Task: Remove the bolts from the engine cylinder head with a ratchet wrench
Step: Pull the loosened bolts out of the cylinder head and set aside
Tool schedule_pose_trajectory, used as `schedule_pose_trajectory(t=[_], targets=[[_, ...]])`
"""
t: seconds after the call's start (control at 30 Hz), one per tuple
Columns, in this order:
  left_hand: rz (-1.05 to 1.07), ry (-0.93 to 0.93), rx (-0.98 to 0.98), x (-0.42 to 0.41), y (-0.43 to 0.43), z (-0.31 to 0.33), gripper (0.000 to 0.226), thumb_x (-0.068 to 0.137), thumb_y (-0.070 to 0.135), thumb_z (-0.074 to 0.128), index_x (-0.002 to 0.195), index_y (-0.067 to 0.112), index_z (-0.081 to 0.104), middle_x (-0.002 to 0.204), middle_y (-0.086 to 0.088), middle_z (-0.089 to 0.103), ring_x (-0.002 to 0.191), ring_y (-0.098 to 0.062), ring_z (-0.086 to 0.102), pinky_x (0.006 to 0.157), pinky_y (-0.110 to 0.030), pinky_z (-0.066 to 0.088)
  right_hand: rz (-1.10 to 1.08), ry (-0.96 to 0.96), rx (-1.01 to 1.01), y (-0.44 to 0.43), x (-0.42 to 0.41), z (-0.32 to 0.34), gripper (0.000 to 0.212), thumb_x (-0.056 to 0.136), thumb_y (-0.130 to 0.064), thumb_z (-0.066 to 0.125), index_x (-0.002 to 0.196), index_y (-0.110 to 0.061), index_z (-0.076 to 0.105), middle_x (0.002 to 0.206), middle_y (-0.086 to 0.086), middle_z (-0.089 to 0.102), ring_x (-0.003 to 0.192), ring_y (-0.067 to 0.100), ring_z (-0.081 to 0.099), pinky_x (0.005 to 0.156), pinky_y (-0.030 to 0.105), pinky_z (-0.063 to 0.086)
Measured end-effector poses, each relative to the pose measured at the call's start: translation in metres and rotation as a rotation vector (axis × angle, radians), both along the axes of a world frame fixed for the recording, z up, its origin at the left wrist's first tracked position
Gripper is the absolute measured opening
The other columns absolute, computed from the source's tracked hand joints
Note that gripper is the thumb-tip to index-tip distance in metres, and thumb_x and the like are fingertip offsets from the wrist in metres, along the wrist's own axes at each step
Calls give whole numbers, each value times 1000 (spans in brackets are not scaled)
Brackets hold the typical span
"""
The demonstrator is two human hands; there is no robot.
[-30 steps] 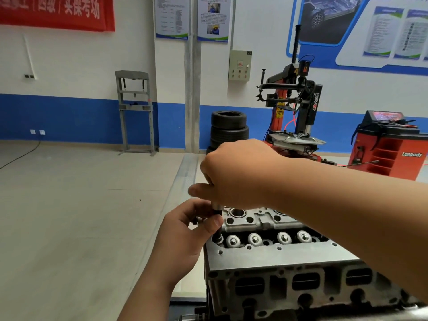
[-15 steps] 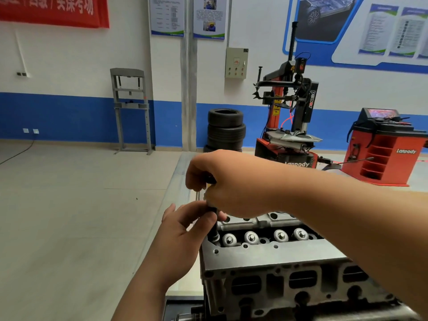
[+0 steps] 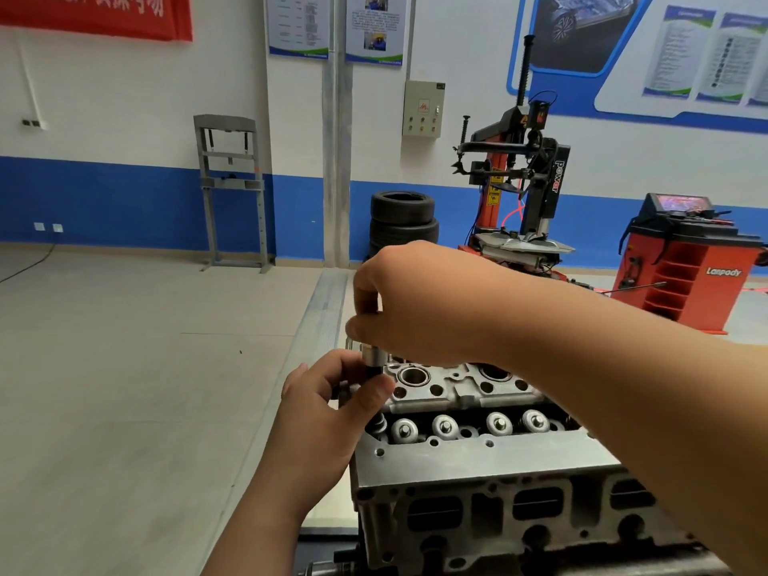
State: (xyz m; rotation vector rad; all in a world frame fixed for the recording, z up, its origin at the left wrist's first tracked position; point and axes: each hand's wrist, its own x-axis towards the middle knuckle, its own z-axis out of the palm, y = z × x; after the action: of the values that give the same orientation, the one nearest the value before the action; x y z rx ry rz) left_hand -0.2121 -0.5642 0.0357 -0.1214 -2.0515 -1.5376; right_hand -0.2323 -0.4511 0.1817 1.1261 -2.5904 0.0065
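- One engine cylinder head (image 3: 478,463) sat at the lower middle of the view, its near face toward the camera.
- Four round valve-spring caps (image 3: 444,426) lay in a row in the head's dark trough; a fifth spring (image 3: 379,422) showed partly under the left thumb.
- Two large round bores (image 3: 414,375) were visible in the upper casting, the right one partly hidden by the right forearm.
- Two hands worked at the head's far left corner.
- The right hand (image 3: 419,301) was curled down from above, fingers closed around the top of a ratchet wrench (image 3: 371,359); only its silver socket and dark lower shaft showed.
- The left hand (image 3: 332,413) reached up from below, thumb and fingers pinched on the dark shaft just under the socket.
- No bolt could be made out beneath the tool.
- Behind stood one stack of tyres (image 3: 403,222), one tyre changer (image 3: 515,193) and one red wheel balancer (image 3: 685,264).
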Motion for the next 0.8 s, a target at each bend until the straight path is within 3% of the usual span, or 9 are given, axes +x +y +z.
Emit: schedule_pose_trajectory(t=[0.1, 0.2, 0.37, 0.5, 0.53, 0.6, 0.67, 0.73, 0.8], targets=[[-25, 19, -56, 3, 0, 2, 25, 83, 58, 49, 89, 42, 67, 90, 25, 68, 107, 1, 50, 107, -57, 29, 47, -70, 43, 0, 5, 3, 19, 95, -25, 51, 109, -23, 63, 88, -8, 57, 67, 8, 49, 47, 12, 29], [-25, 40, -128, 6, 0, 2, 29, 87, 35, 39, 88, 39, 68, 92, 29, 67, 102, 17, 44, 109, -59, 20, 83, -145, 53, 1, 7, 6, 25, 91, -14, 52, 109, -26, 64, 76, -16, 48, 66, 3, 48, 45, 6, 34], [-62, 43, -125, 5, -2, -1, 31, 87, 26, 38, 88, 33, 68, 88, 25, 69, 101, 15, 48, 109, -58, 17, 135, -314, -65, 1, 7, 4, 33, 84, 0, 49, 73, -30, 59, 74, -14, 60, 62, 0, 55, 44, 3, 38], [-39, 56, -126, 6, -2, -1, 25, 86, 38, 43, 83, 33, 67, 84, 23, 70, 99, 13, 50, 109, -58, 19, 170, -358, -139, 2, 9, 1, 13, 87, -12, 54, 86, -24, 57, 69, -15, 51, 55, -11, 52, 42, 2, 34], [-30, 64, -128, 6, -1, 0, 25, 83, 45, 43, 82, 34, 66, 84, 24, 70, 98, 12, 51, 109, -57, 19, 169, -315, -155, 2, 9, 1, 5, 89, -21, 55, 93, -23, 58, 72, -14, 53, 58, -8, 53, 44, 5, 37], [2, 60, -121, 6, 0, 0, 23, 78, 51, 47, 79, 36, 65, 83, 24, 69, 97, 6, 54, 111, -54, 18, 121, -116, -111, 0, 6, -3, 20, 92, -42, 51, 96, -23, 56, 79, -11, 57, 66, 3, 53, 52, 15, 42], [54, 46, -106, 5, 0, -1, 11, 80, 46, 62, 77, 36, 66, 81, 25, 68, 95, 3, 54, 109, -56, 24, 52, 94, -43, -4, 5, -8, 38, 91, -58, 43, 85, -22, 54, 74, -7, 55, 64, 10, 51, 50, 24, 38], [66, 28, -64, 4, 0, -2, 8, 81, 32, 70, 75, 35, 66, 79, 25, 66, 94, -1, 55, 105, -59, 31, -2, 200, -14, -4, 6, -9, 47, 90, -64, 39, 70, -22, 48, 64, -5, 49, 55, 11, 45, 46, 23, 28], [52, -21, -11, 4, 0, -1, 9, 76, 33, 71, 79, 38, 64, 80, 18, 65, 96, -15, 57, 98, -53, 41, -37, 262, -7, -3, 7, -7, 50, 92, -61, 38, 62, -21, 38, 60, -4, 44, 50, 11, 40, 46, 22, 22]])
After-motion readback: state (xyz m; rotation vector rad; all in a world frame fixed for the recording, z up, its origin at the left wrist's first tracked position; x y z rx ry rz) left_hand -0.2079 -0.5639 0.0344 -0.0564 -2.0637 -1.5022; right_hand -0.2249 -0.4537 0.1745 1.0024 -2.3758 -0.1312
